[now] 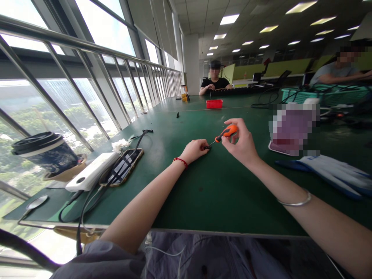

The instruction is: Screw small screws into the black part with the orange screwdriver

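Observation:
Near the middle of the green table (232, 201), my left hand (195, 151) rests with its fingers closed on a small black part (207, 147). My right hand (242, 143) grips an orange and black screwdriver (230, 131) by its handle. The thin metal shaft slants down to the left, and its tip meets or nearly meets the black part; I cannot tell if it is seated in anything. Fingers hide most of the part. Farther up the table lies another small black piece (178, 115).
At left are a paper cup (48, 155), a white power bank (92, 171), and a phone (123, 166) with cables. A red tray (214, 104) and a jar (184, 93) stand farther back. At right lie gloves (334, 174) and a teal basket (328, 95). Two people sit beyond.

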Demonstrator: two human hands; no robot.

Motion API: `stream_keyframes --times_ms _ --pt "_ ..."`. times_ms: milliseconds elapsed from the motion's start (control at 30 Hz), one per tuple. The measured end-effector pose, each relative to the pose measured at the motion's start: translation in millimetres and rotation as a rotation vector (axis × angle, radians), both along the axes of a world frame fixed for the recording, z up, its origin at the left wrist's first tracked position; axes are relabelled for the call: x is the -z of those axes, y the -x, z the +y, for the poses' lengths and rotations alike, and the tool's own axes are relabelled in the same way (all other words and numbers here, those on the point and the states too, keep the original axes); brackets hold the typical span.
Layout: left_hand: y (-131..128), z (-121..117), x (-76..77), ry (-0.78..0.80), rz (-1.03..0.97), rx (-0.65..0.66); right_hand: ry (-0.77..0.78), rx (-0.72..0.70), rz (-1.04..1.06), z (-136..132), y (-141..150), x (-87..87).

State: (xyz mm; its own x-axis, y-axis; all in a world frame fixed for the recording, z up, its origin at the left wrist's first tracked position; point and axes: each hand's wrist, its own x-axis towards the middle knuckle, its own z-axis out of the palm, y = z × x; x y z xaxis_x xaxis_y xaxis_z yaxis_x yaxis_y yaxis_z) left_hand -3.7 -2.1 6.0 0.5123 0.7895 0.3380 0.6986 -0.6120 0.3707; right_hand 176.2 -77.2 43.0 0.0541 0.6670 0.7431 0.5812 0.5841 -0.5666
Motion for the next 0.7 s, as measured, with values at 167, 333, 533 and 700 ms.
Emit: stream_keyframes --times_ms 167,333,533,700 --pt "0.3 0.6 0.8 -0.020 -0.002 0.006 0.082 -0.003 -0.029 -2.0 1.1 -2.1" --pt "0.0 -0.1 0.3 -0.012 0.007 -0.002 0.085 -0.055 -0.073 -3.2 1.1 -3.8" --pt "0.4 0.8 0.4 -0.009 0.009 0.003 -0.003 0.007 -0.029 0.3 -0.2 0.1" --pt "0.1 1.1 0.8 -0.018 0.003 0.005 0.116 0.017 -0.053 -3.5 1.3 -3.1"
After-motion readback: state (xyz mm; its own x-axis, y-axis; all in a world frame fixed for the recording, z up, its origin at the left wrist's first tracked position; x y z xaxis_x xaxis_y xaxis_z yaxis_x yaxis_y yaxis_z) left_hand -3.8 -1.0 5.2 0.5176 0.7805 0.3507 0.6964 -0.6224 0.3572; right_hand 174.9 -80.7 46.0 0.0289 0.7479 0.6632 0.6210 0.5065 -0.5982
